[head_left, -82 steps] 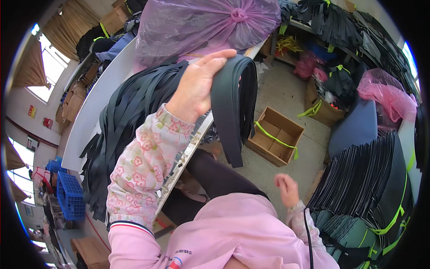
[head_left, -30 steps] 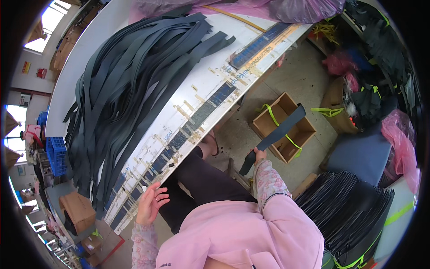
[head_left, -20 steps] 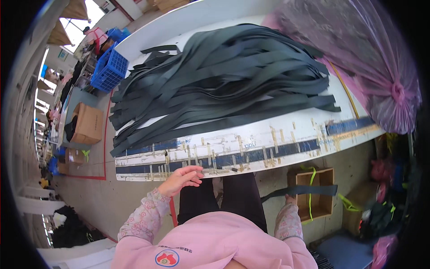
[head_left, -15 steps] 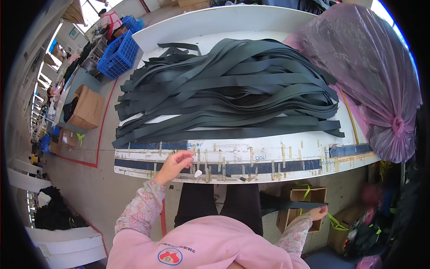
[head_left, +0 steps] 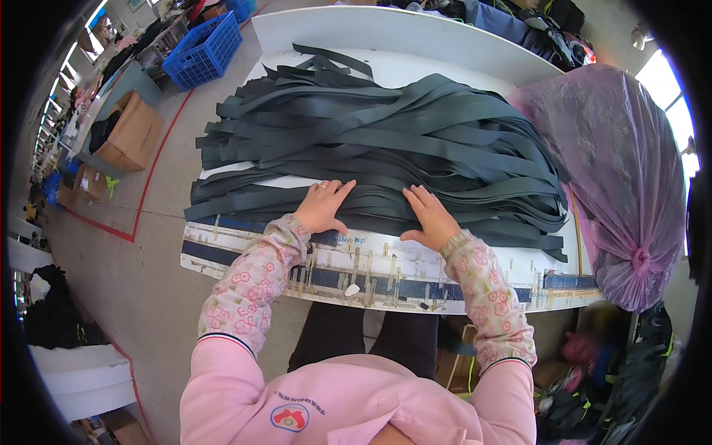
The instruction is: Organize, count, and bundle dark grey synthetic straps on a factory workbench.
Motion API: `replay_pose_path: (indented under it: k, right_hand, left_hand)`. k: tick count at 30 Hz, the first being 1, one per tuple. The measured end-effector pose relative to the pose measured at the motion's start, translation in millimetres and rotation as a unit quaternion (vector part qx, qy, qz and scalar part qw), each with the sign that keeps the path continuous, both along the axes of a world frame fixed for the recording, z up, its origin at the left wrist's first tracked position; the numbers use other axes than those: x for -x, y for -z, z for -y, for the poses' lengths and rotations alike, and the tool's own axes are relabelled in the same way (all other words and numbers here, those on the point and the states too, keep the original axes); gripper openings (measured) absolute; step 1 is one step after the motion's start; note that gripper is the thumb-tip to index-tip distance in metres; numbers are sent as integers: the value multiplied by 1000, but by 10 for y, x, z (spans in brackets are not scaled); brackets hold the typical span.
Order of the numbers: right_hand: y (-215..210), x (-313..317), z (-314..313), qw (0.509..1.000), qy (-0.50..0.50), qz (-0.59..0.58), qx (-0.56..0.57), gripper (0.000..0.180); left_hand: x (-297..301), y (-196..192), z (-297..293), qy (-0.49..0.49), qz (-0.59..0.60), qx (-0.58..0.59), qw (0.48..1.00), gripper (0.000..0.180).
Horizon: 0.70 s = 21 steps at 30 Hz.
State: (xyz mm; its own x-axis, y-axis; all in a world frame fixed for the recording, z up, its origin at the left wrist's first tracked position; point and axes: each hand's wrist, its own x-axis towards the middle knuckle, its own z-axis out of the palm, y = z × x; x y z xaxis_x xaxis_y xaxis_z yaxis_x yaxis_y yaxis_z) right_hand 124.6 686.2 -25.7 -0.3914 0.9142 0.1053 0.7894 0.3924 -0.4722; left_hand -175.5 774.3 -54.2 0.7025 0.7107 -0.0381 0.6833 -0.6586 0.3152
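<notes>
A broad heap of dark green webbing strips [head_left: 386, 141] lies lengthwise across the white table [head_left: 393, 258]. Both my hands rest on the heap's near edge. My left hand [head_left: 323, 205] touches the front strips left of the middle, its fingers and thumb spread. A little to the right, my right hand [head_left: 434, 217] lies on the same strips with fingers stretched out and thumb apart. Neither hand is closed round a strip. A small white piece [head_left: 352, 290], perhaps chalk, lies on the taped front border of the table.
A big tied pink plastic bag [head_left: 615, 170] stands at the table's right end. A white board [head_left: 400, 33] rises along the back edge. On the floor to the left are a blue crate [head_left: 202, 55] and a cardboard box [head_left: 132, 132]. Dark goods lie at the lower right.
My right hand has come up from below the table's right front, where it held a dark strip, onto the heap. My left hand has moved forward onto the strips. The view has shifted.
</notes>
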Motion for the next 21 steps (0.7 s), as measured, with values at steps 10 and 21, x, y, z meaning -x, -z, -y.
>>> replay_pose_path:
  k: [10, 21]
  right_hand:
    - [269, 457, 173, 980, -3, 194, 42, 101]
    - [284, -24, -492, 992, 93, 85, 27, 55]
  left_hand:
    - [313, 6, -94, 15, 31, -30, 999, 69]
    - [163, -75, -214, 16, -18, 62, 998, 76]
